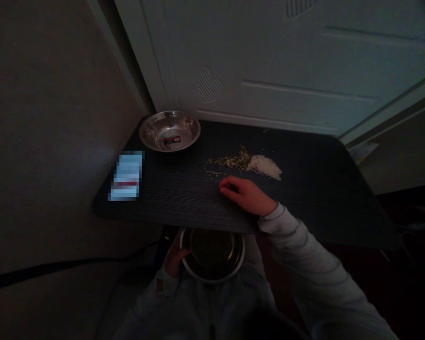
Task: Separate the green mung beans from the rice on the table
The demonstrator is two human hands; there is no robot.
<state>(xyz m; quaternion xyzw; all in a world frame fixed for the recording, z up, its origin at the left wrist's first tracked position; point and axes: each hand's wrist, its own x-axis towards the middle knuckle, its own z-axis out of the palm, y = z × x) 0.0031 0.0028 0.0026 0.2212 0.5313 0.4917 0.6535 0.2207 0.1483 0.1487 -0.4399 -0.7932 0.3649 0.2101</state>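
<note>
One dark bench [177, 196], set against a pale panelled door [286, 61] with a raised heart motif. On it, at centre right: one heap of white grains [266, 166], running at its left into a patch of mixed greenish and pale grains [238, 160], with stray grains scattered farther left and nearer the front. At the back left corner: one shallow steel bowl [152, 136], upright, a dark label [172, 140] inside. At the left edge: one lit pale rectangle [128, 174], too coarse to identify. Hands, two, grey-sleeved. Right hand [247, 193]: over the bench just in front of the grains, fingers half curled, thumb and forefinger close together; whether it pinched any grain could not be told. Left hand [176, 259]: closed at the left side of a pale-rimmed bowl [213, 281], held over the lap below the bench's front edge; its dark contents were not legible. Step in hand, as judged: picking or sorting at the loose grains, the two kinds lying partly mingled. Such work called for a light fingertip pinch and a steady left-hand bowl.
</note>
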